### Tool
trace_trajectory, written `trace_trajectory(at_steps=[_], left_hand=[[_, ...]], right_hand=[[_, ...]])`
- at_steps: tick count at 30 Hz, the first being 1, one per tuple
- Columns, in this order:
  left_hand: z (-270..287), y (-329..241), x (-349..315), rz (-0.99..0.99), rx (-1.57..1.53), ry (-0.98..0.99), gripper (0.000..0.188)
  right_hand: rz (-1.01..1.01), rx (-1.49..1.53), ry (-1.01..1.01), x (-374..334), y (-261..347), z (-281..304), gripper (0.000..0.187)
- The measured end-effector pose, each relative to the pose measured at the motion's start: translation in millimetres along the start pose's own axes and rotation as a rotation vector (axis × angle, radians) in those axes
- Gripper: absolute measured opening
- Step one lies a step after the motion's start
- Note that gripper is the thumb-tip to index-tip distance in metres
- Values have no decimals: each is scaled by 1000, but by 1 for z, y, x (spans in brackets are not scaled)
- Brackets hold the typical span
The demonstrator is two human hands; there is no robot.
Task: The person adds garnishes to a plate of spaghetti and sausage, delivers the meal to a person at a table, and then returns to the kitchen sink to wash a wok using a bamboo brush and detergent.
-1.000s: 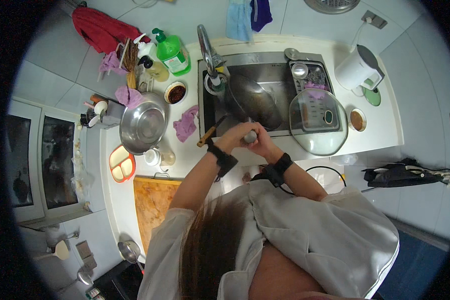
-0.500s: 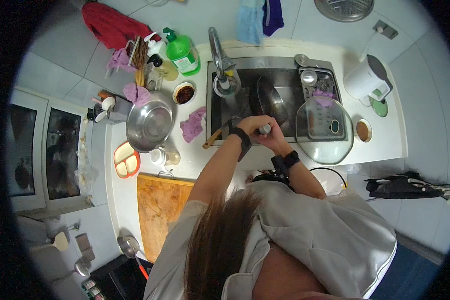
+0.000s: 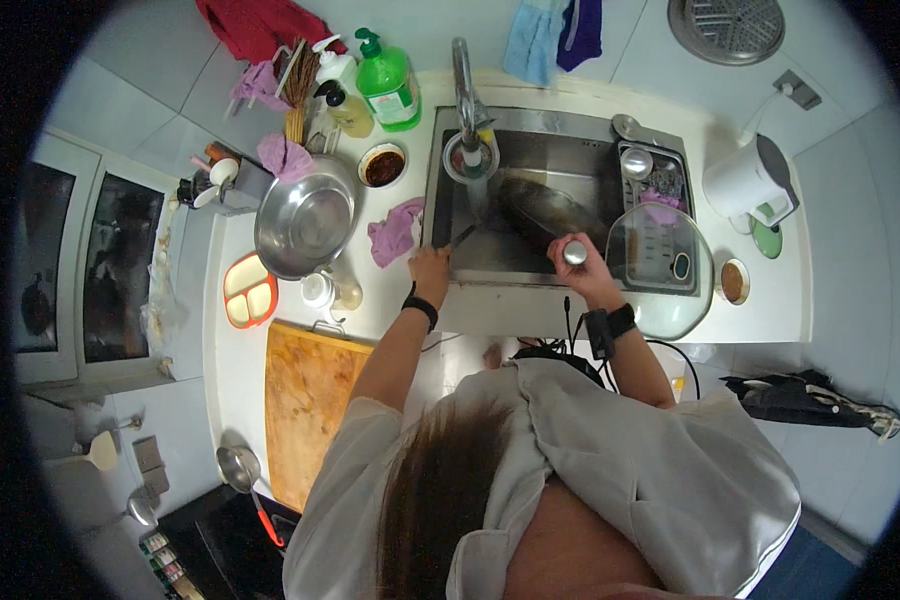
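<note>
A dark wok (image 3: 545,208) lies tilted in the steel sink (image 3: 530,265). My right hand (image 3: 592,272) is closed around its handle, whose silver end (image 3: 575,252) points up toward me. At the sink's front left corner, my left hand (image 3: 430,274) is closed on a utensil (image 3: 464,236). Only the utensil's dark shaft shows past my fingers, reaching over the sink; its wooden handle is now hidden by the hand. The faucet (image 3: 463,85) stands over a strainer cup (image 3: 471,158) at the back left of the sink.
A glass lid (image 3: 660,315) overlaps the sink's right side, by a drain tray with a ladle (image 3: 637,163). Left are a pink cloth (image 3: 395,232), a steel basin (image 3: 308,222), a sauce bowl (image 3: 382,166) and a cutting board (image 3: 315,400). A white kettle (image 3: 745,178) stands right.
My left hand has left the wok's handle and moved left onto the wooden-handled utensil. My right hand has shifted right with the handle, and the wok has turned in the sink.
</note>
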State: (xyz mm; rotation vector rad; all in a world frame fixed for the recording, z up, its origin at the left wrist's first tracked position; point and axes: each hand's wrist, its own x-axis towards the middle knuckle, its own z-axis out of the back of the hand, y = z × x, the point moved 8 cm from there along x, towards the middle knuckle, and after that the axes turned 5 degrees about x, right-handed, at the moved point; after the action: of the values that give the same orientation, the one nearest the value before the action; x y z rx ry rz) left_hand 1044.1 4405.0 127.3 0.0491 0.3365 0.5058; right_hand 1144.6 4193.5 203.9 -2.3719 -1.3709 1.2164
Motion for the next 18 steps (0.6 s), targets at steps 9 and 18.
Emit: trace_trajectory(at_steps=[9, 18], left_hand=[[35, 2, -12, -212, -142, 26, 35], [102, 60, -106, 11, -533, 179, 36]], right_hand=[[-174, 236, 27, 0, -5, -37, 10], [-116, 142, -8, 6, 13, -29, 10]])
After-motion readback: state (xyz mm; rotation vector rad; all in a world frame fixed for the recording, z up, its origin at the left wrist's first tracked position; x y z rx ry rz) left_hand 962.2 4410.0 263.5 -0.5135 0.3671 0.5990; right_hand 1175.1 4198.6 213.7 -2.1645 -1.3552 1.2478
